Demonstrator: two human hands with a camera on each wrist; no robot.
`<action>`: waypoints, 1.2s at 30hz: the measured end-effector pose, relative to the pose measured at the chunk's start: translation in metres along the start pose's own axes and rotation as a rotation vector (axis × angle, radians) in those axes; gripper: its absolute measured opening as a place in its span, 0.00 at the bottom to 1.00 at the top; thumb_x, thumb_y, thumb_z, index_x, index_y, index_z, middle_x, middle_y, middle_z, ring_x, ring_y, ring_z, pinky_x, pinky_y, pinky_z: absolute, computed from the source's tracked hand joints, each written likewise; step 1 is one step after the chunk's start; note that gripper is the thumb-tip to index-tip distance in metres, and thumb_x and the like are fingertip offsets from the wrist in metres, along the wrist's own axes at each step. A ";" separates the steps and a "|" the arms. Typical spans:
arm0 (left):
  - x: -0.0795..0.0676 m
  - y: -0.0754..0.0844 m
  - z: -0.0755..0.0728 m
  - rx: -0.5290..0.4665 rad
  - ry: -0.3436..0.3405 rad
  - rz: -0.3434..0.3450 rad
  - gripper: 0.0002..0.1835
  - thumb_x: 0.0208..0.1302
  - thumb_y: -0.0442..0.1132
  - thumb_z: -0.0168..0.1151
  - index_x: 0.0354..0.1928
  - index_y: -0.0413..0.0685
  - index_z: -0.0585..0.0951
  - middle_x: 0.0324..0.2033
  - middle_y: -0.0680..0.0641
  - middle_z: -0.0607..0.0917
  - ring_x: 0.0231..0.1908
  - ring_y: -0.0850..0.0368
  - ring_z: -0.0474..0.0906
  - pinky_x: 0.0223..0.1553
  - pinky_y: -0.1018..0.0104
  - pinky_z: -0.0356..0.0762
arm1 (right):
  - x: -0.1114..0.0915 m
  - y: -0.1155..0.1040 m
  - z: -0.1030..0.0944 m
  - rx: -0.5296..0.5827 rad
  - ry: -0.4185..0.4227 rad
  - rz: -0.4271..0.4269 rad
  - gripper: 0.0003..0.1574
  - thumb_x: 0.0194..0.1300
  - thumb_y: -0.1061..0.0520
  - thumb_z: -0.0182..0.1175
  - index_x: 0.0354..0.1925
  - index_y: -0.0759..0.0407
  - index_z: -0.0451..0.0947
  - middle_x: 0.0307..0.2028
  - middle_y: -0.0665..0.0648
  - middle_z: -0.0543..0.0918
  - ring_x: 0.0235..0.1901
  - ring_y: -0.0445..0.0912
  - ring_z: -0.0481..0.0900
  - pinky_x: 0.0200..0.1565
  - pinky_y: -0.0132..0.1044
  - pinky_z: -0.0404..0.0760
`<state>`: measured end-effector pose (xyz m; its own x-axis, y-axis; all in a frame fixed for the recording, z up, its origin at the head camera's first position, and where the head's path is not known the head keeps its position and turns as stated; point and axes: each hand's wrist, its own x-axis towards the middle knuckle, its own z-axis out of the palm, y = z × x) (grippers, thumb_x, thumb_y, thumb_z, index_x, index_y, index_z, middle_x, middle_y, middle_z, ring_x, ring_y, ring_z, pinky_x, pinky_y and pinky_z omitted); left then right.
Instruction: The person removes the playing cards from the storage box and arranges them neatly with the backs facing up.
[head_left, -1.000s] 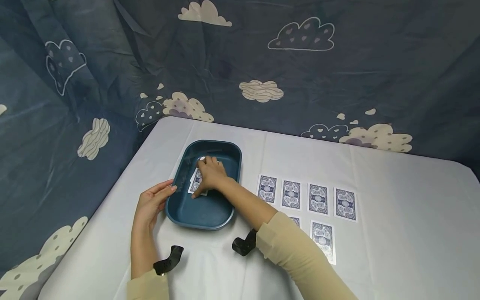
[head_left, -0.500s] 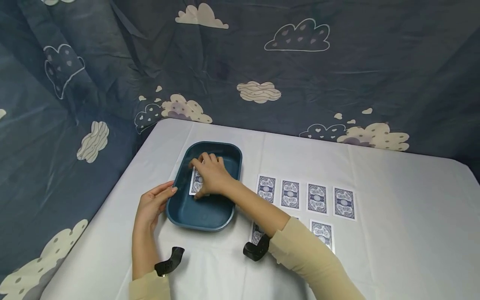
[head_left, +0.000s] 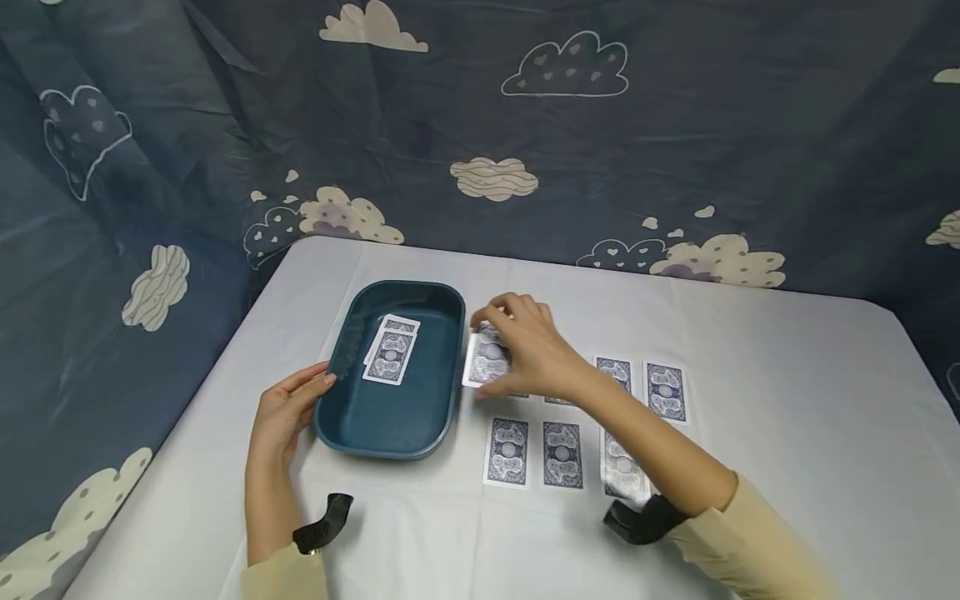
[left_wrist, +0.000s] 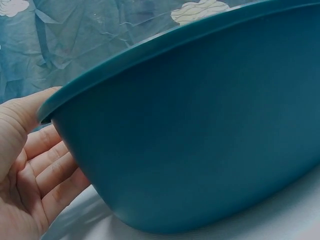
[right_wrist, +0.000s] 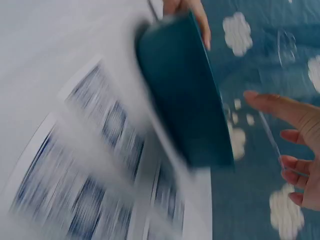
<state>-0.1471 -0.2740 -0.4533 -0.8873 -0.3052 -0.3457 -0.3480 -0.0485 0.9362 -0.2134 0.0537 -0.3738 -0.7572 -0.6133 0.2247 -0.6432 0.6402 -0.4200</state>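
My left hand (head_left: 285, 410) holds the left rim of a dark teal plastic tub (head_left: 390, 421). In the left wrist view its thumb (left_wrist: 37, 105) lies at the rim and the fingers are under it, against the outer wall. Two overlapping blue-backed playing cards (head_left: 390, 360) lie face down inside. Just right of the tub, my right hand (head_left: 540, 354) grips another playing card (head_left: 486, 360) by its edges between thumb and fingers, back upward. In the right wrist view that card is a thin line (right_wrist: 272, 140), seen edge-on.
Several face-down cards lie in two rows on the white-covered table (head_left: 787, 433). The far row ends at a right-hand card (head_left: 666, 392), partly hidden by the right arm. The near row includes a left card (head_left: 507, 452). A dark cloud-print curtain (head_left: 690, 125) hangs behind.
My right hand has come out of the tub with a card and moved right, over the far row. The left hand stays at the rim. The head view has turned slightly right.
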 end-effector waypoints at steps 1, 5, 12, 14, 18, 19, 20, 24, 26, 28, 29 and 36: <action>0.000 0.000 -0.001 0.004 0.001 0.000 0.27 0.51 0.47 0.70 0.54 0.47 0.78 0.35 0.63 0.84 0.40 0.69 0.78 0.38 0.75 0.75 | -0.011 0.008 -0.006 0.013 0.007 0.022 0.50 0.27 0.39 0.78 0.50 0.48 0.69 0.52 0.56 0.68 0.52 0.51 0.62 0.55 0.49 0.56; -0.002 0.002 -0.005 0.006 0.008 -0.016 0.28 0.51 0.47 0.70 0.55 0.47 0.77 0.35 0.64 0.84 0.40 0.70 0.78 0.38 0.76 0.75 | -0.057 0.039 -0.025 0.092 0.030 0.127 0.50 0.26 0.41 0.80 0.50 0.49 0.69 0.51 0.55 0.68 0.53 0.52 0.62 0.56 0.51 0.54; -0.007 0.003 -0.009 -0.037 -0.001 -0.008 0.26 0.51 0.45 0.71 0.53 0.49 0.79 0.35 0.63 0.84 0.39 0.69 0.79 0.35 0.76 0.76 | -0.144 0.087 -0.041 0.130 0.031 0.226 0.50 0.26 0.47 0.81 0.50 0.52 0.69 0.52 0.57 0.69 0.54 0.56 0.61 0.53 0.58 0.56; -0.008 0.003 -0.010 -0.051 -0.009 0.003 0.24 0.51 0.45 0.71 0.52 0.51 0.80 0.35 0.63 0.84 0.37 0.69 0.79 0.33 0.76 0.75 | -0.167 0.092 -0.041 0.133 0.005 0.232 0.50 0.26 0.45 0.81 0.50 0.52 0.69 0.52 0.56 0.69 0.54 0.55 0.61 0.52 0.58 0.58; -0.008 0.003 -0.011 -0.078 -0.018 0.016 0.19 0.51 0.44 0.71 0.48 0.54 0.82 0.33 0.63 0.85 0.34 0.70 0.78 0.30 0.76 0.75 | -0.202 0.095 -0.037 0.130 -0.018 0.198 0.50 0.25 0.40 0.79 0.49 0.49 0.70 0.52 0.53 0.70 0.54 0.46 0.60 0.58 0.37 0.56; -0.008 0.003 -0.012 -0.085 -0.018 0.018 0.19 0.51 0.44 0.71 0.47 0.54 0.82 0.33 0.63 0.85 0.34 0.70 0.78 0.30 0.76 0.74 | -0.208 0.096 -0.035 0.132 -0.012 0.181 0.49 0.25 0.40 0.79 0.48 0.49 0.70 0.52 0.53 0.70 0.54 0.43 0.60 0.58 0.30 0.55; -0.008 0.003 -0.012 -0.090 -0.016 0.018 0.18 0.51 0.44 0.71 0.47 0.55 0.82 0.33 0.63 0.85 0.34 0.70 0.79 0.30 0.76 0.74 | -0.213 0.097 -0.033 0.134 -0.003 0.163 0.49 0.24 0.40 0.79 0.48 0.49 0.70 0.51 0.53 0.71 0.53 0.41 0.60 0.57 0.24 0.52; -0.006 0.001 -0.010 -0.094 -0.006 0.015 0.18 0.51 0.43 0.71 0.47 0.54 0.82 0.33 0.63 0.85 0.35 0.70 0.78 0.31 0.76 0.74 | -0.224 0.100 -0.024 0.115 0.021 0.093 0.49 0.21 0.43 0.80 0.46 0.51 0.71 0.49 0.55 0.73 0.53 0.35 0.60 0.55 0.16 0.47; -0.006 0.000 -0.008 -0.096 -0.002 0.008 0.18 0.51 0.43 0.71 0.46 0.55 0.82 0.33 0.63 0.85 0.35 0.70 0.79 0.31 0.76 0.74 | -0.227 0.102 -0.021 0.086 0.021 0.075 0.49 0.21 0.42 0.80 0.46 0.51 0.71 0.49 0.54 0.74 0.52 0.36 0.61 0.56 0.17 0.46; -0.005 -0.001 -0.006 -0.095 0.003 0.001 0.18 0.50 0.43 0.71 0.46 0.54 0.82 0.33 0.63 0.84 0.34 0.70 0.79 0.31 0.76 0.75 | -0.229 0.103 -0.018 0.052 0.020 0.066 0.49 0.20 0.42 0.79 0.45 0.51 0.71 0.49 0.53 0.74 0.52 0.37 0.62 0.56 0.18 0.45; -0.005 -0.001 -0.004 -0.095 0.004 -0.003 0.18 0.50 0.43 0.71 0.46 0.54 0.82 0.33 0.63 0.84 0.34 0.70 0.79 0.31 0.76 0.75 | -0.229 0.103 -0.017 0.040 0.020 0.063 0.49 0.21 0.42 0.79 0.45 0.51 0.72 0.49 0.53 0.74 0.52 0.38 0.62 0.56 0.18 0.44; -0.005 0.001 0.003 -0.085 0.004 -0.015 0.22 0.50 0.44 0.71 0.49 0.52 0.81 0.34 0.63 0.84 0.36 0.70 0.79 0.33 0.76 0.75 | -0.236 0.105 -0.017 0.025 0.036 0.077 0.48 0.22 0.40 0.78 0.46 0.51 0.72 0.51 0.55 0.73 0.53 0.42 0.62 0.56 0.18 0.44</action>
<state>-0.1437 -0.2692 -0.4512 -0.8810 -0.3079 -0.3593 -0.3339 -0.1334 0.9331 -0.1044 0.2734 -0.4556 -0.8079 -0.5458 0.2221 -0.5805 0.6726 -0.4590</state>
